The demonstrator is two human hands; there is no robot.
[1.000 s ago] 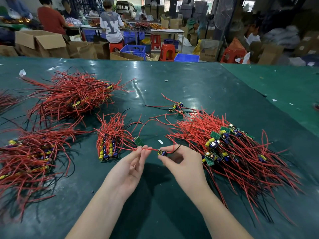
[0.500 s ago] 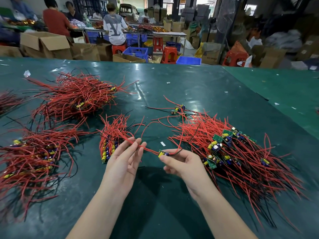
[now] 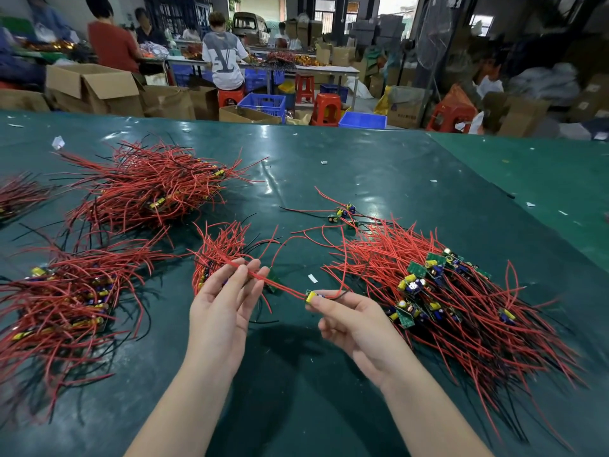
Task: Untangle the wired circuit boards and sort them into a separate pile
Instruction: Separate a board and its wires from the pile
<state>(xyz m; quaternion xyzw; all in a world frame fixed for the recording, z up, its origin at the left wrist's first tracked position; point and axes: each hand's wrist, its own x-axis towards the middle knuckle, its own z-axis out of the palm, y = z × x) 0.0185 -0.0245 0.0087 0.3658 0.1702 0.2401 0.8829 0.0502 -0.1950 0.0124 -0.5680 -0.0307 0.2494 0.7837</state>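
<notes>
The right hand pinches a small wired circuit board between thumb and forefinger, its yellow capacitor showing at the fingertips, just above the dark green table cover. From that board a pair of red wires runs taut to the left hand, whose long fingers are nearly straight and close together with the wires passing among their tips; whether the thumb actually clamps them is hard to make out. Behind the left hand lies a small sorted bundle of boards with their red leads fanned upward. To the right, just beside the right hand, spreads the large tangled heap of green boards and red and black wires. A loose cluster of boards lies at the heap's far edge. Two more heaps rest on the left: a near pile and a far pile. Beyond the table, seated people work among cardboard boxes, red stools and blue crates.
</notes>
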